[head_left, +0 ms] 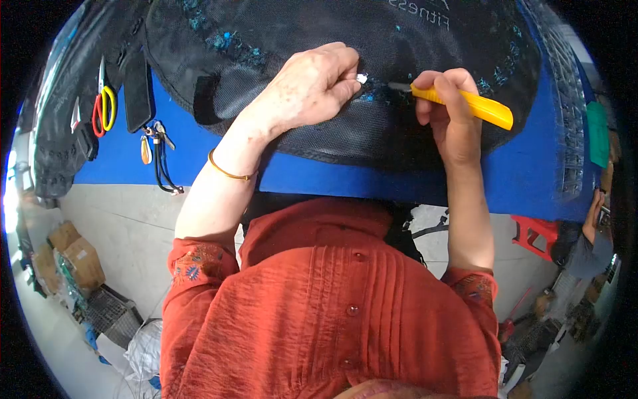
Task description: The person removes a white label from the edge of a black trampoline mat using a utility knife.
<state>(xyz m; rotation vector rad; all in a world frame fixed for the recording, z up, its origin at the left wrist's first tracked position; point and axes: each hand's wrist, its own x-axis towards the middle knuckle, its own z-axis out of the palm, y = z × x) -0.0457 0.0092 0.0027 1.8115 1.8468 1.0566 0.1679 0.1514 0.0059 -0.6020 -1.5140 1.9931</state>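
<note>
A black mesh fabric piece [299, 143] with blue specks and "Fitness" lettering lies on the blue table [332, 178]. My left hand [316, 86] rests on the mesh with its fingers closed in a pinch, and a small white bit [361, 78] shows at the fingertips. To the right, my right hand [455, 110] is wrapped round a yellow utility knife [493, 112]. The knife's blade is out and points left, toward blue scraps [372, 95] between the two hands.
Left on the table are scissors [100, 112] with red and yellow handles, a black phone [137, 93] and keys [159, 136] on a cord. Clear plastic [568, 133] lines the right side. A red stool [535, 236] and cardboard boxes [76, 256] stand on the floor.
</note>
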